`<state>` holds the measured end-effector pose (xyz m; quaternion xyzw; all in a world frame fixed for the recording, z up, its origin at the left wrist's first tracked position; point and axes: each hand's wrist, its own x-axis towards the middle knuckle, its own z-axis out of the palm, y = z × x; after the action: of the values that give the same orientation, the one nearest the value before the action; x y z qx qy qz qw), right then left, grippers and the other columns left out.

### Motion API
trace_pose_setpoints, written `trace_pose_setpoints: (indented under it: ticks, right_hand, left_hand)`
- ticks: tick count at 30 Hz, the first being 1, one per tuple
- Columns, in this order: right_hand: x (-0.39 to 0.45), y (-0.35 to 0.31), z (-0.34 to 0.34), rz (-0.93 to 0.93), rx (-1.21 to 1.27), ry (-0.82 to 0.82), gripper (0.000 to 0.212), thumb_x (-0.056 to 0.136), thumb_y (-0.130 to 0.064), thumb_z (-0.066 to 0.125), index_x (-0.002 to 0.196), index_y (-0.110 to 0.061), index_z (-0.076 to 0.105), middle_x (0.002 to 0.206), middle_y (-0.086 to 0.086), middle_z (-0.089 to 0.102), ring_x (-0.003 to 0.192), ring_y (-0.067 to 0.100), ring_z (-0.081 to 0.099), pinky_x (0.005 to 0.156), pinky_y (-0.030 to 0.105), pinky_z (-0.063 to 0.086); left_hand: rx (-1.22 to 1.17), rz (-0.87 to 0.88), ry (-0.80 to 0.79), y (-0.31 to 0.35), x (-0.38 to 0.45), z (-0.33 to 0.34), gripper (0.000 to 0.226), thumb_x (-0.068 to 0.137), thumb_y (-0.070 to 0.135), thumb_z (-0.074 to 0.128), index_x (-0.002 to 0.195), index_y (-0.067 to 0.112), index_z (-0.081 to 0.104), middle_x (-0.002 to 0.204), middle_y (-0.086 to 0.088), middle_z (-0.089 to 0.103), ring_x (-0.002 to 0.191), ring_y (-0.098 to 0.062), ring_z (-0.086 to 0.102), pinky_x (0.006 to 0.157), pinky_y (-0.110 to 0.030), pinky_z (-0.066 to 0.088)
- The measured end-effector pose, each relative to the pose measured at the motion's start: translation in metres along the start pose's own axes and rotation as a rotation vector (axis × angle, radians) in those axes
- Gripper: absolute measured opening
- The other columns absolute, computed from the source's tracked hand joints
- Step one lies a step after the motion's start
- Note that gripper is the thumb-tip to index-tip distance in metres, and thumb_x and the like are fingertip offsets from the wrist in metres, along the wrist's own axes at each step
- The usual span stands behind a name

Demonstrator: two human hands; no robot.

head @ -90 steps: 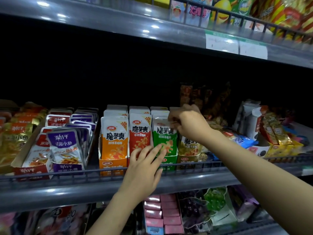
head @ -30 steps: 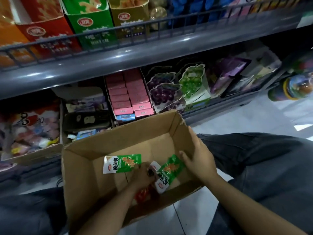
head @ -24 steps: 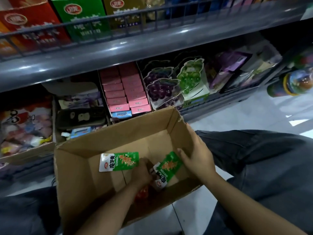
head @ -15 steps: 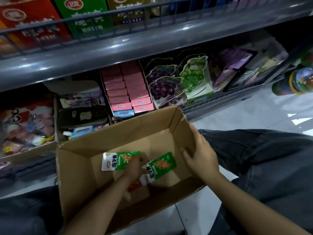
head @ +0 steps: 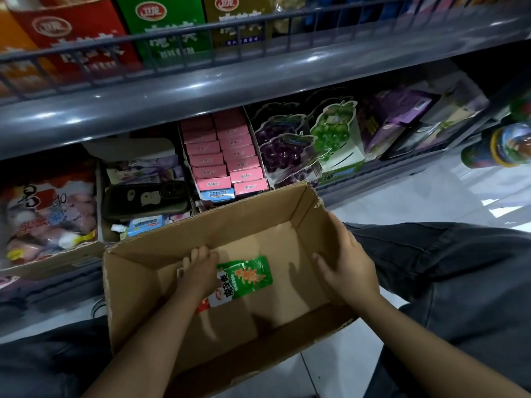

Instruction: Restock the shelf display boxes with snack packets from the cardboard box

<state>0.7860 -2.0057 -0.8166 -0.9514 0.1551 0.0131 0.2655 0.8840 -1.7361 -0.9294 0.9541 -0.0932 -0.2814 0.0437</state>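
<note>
An open cardboard box (head: 138, 285) sits between my knees on the floor. My left hand (head: 198, 271) is down inside it and holds a green snack packet (head: 247, 278) under the thumb. A red packet (head: 202, 306) peeks out beneath. My fingers reach over a spot at the box's left where only a white packet corner (head: 180, 273) shows. My right hand (head: 349, 268) rests relaxed against the box's right wall, holding nothing. On the shelf above stand the red display box (head: 71, 33), the green display box (head: 163, 30) and the olive display box (head: 238, 21), behind a wire rail.
The grey shelf edge (head: 230, 84) juts out above the box. Under it the lower shelf holds pink boxes (head: 224, 156), grape-shaped packs (head: 287, 150), a dark phone (head: 143, 198) and bagged snacks (head: 46, 214). A bottle (head: 500, 147) stands at the right over pale floor tiles.
My view dropped from the shelf to the cardboard box. My left hand slid left with the green packet and now covers the second green packet. My right hand stays off the packet, by the wall.
</note>
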Motion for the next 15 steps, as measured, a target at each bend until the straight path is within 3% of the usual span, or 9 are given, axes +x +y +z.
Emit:
trace_pose_setpoints:
  ticks: [4, 7, 9, 13, 15]
  right_hand:
    - [0.001, -0.002, -0.002, 0.002, 0.014, -0.004, 0.085, 0.085, -0.034, 0.063, 0.150, -0.033, 0.008, 0.138, -0.005, 0.046, 0.116, 0.020, 0.052, 0.074, 0.033, 0.050]
    - [0.000, -0.003, -0.004, 0.006, 0.023, -0.020, 0.085, 0.085, -0.035, 0.061, 0.150, -0.035, 0.006, 0.139, -0.006, 0.045, 0.117, 0.020, 0.051, 0.076, 0.033, 0.051]
    - [0.001, -0.006, -0.007, 0.016, 0.049, -0.026, 0.083, 0.086, -0.035, 0.061, 0.149, -0.035, 0.007, 0.140, -0.005, 0.044, 0.118, 0.021, 0.051, 0.080, 0.036, 0.052]
    - [0.002, -0.013, -0.009, 0.041, 0.078, -0.051, 0.077, 0.089, -0.037, 0.058, 0.150, -0.029, 0.010, 0.139, 0.002, 0.045, 0.117, 0.025, 0.053, 0.080, 0.038, 0.053]
    - [0.003, -0.019, -0.011, 0.074, 0.086, -0.041, 0.073, 0.090, -0.039, 0.056, 0.150, -0.024, 0.015, 0.140, 0.007, 0.044, 0.118, 0.028, 0.052, 0.084, 0.038, 0.051]
  left_hand:
    - [-0.058, -0.017, -0.088, 0.009, -0.007, -0.009, 0.040, 0.082, 0.025, 0.070, 0.114, 0.019, 0.046, 0.120, -0.008, 0.056, 0.109, -0.025, 0.054, 0.089, -0.037, 0.046]
    - [-0.113, -0.059, -0.035, 0.017, -0.015, -0.021, 0.033, 0.080, 0.018, 0.070, 0.110, 0.021, 0.055, 0.115, -0.006, 0.063, 0.104, -0.024, 0.059, 0.086, -0.036, 0.049]
    - [-0.184, -0.081, -0.073, 0.024, -0.018, -0.031, 0.041, 0.080, 0.019, 0.073, 0.119, 0.019, 0.061, 0.119, -0.004, 0.065, 0.108, -0.021, 0.059, 0.086, -0.028, 0.047]
    - [-0.400, -0.073, -0.165, 0.035, -0.033, -0.067, 0.058, 0.080, 0.018, 0.075, 0.133, 0.009, 0.053, 0.136, -0.005, 0.054, 0.121, -0.023, 0.052, 0.096, -0.026, 0.041]
    - [-0.513, -0.064, -0.170, 0.039, -0.045, -0.091, 0.057, 0.082, 0.015, 0.074, 0.133, 0.007, 0.051, 0.134, -0.006, 0.053, 0.114, -0.021, 0.055, 0.091, -0.022, 0.044]
